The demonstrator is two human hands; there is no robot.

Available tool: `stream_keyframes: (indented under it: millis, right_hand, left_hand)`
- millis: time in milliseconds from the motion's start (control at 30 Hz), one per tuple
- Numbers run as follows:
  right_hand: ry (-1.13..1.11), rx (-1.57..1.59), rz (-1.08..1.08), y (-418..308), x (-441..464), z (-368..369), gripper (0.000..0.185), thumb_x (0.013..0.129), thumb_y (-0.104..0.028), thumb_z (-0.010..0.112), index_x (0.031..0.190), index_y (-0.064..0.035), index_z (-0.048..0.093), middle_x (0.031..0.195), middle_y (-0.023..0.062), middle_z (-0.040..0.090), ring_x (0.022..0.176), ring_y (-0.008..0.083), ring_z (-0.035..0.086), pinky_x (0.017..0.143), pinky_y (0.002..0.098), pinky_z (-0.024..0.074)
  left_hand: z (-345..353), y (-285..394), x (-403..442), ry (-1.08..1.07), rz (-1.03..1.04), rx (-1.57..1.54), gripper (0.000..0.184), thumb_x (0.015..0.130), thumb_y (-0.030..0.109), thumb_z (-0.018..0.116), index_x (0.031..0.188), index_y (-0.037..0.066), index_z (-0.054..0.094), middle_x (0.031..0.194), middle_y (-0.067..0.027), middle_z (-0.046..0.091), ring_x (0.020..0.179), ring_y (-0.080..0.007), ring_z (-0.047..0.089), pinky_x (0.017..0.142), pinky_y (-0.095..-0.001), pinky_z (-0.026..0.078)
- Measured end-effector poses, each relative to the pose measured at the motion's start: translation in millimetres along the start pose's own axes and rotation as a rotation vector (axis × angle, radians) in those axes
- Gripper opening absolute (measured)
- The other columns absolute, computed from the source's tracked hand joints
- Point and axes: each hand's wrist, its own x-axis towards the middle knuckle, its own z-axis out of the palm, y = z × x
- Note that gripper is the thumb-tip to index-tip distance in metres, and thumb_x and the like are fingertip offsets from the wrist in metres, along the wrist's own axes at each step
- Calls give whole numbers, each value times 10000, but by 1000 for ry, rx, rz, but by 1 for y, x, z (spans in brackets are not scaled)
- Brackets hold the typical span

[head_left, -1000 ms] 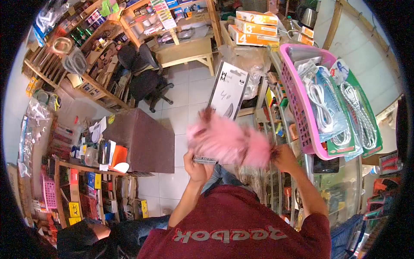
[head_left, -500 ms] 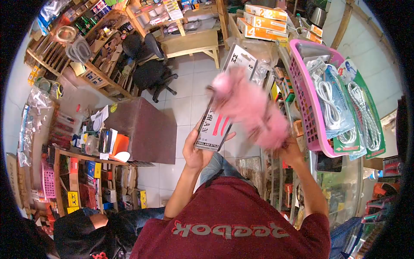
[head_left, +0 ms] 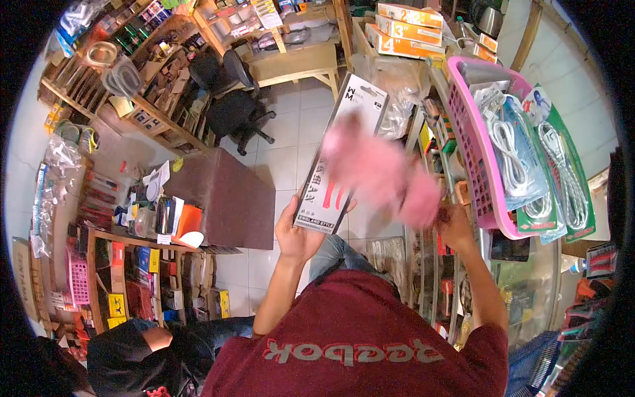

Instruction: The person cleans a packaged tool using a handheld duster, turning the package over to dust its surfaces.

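A long white and black package (head_left: 324, 204) with "England Style" and red handles printed on it is held from below by my left hand (head_left: 299, 233); its fingertips show at the package's right edge. My right hand (head_left: 455, 228) is closed around one end of a fluffy pink cloth or duster (head_left: 383, 173), blurred by motion. The pink thing lies across the front of the package and hides its middle. Whether the two touch, I cannot tell.
On the glass counter at right stands a pink basket (head_left: 473, 145) with packaged white cables (head_left: 506, 155). Orange boxes (head_left: 410, 30) are stacked behind. A brown cabinet (head_left: 241, 202), a black chair (head_left: 235, 116) and shelves are at left. A person's knee (head_left: 157, 339) shows at bottom left.
Over the last second the package has come out more from behind the pink thing, which moved up and right with my right hand. From half a second ago, the package shifted slightly left.
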Motion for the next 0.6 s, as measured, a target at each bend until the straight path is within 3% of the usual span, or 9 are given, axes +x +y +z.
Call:
stream_keyframes:
  millis: [100,133,200,267,367,400,433,533,600]
  right_hand:
    - [-75,17,-62,-14,-4,0,173,743,-116,587,850,-4,663,819,209,654,781,395,630,723,441,494]
    - [-110,-77,-28,-23,-5,-4,167,736,-112,590,839,-4,664,809,210,652,774,395,630,717,441,495]
    - [-180,-260,41,-38,-7,-11,154,720,-103,596,817,-5,664,790,212,649,760,396,631,703,440,495]
    - [-81,-119,85,-23,2,-6,158,703,-101,598,818,-20,670,773,209,646,747,389,631,696,438,495]
    - [-137,-252,34,-28,-1,-7,179,680,-107,593,824,-36,672,768,204,644,724,395,625,684,448,493]
    - [-171,-363,-36,-34,-3,-9,181,685,-117,591,826,-36,670,768,205,642,725,397,623,682,453,491]
    - [-205,-472,-104,-37,-5,-10,184,690,-126,589,828,-36,669,768,206,641,726,399,621,681,458,490]
    - [-45,-118,-27,-4,2,-9,178,692,-129,587,821,-41,671,763,209,637,738,401,618,686,472,486]
    - [-93,-168,-19,-19,-1,-8,182,688,-135,588,822,-44,672,764,207,638,738,394,620,686,473,486]
  left_hand:
    - [-14,-3,1,31,-5,-23,463,955,315,341,1310,37,449,1321,-133,486,1229,-297,447,1073,-476,289]
    - [-29,-4,-2,120,60,167,463,955,317,342,1302,34,458,1324,-136,482,1221,-303,455,1075,-477,286]
    - [-34,-2,-1,60,16,49,457,955,316,342,1294,34,463,1308,-134,496,1209,-303,467,1063,-472,305]
    - [-28,-1,4,54,-42,-105,437,952,301,343,1276,36,469,1257,-129,535,1183,-300,491,1020,-461,362]
    - [-34,-1,5,-60,-49,-32,465,965,304,335,1317,16,430,1329,-130,478,1240,-269,441,1072,-438,299]
    - [-44,1,4,-228,-12,-60,468,963,309,339,1310,11,435,1318,-137,488,1233,-280,448,1074,-448,296]
    - [-48,0,3,-167,-43,-76,466,962,311,342,1309,15,438,1314,-138,491,1229,-282,451,1072,-448,299]
    - [-35,-4,8,31,-69,-31,458,956,314,362,1311,36,444,1316,-140,487,1220,-285,459,1064,-451,312]
    - [-33,-4,8,44,-80,-48,460,953,307,367,1319,36,437,1322,-141,482,1224,-290,456,1064,-451,312]
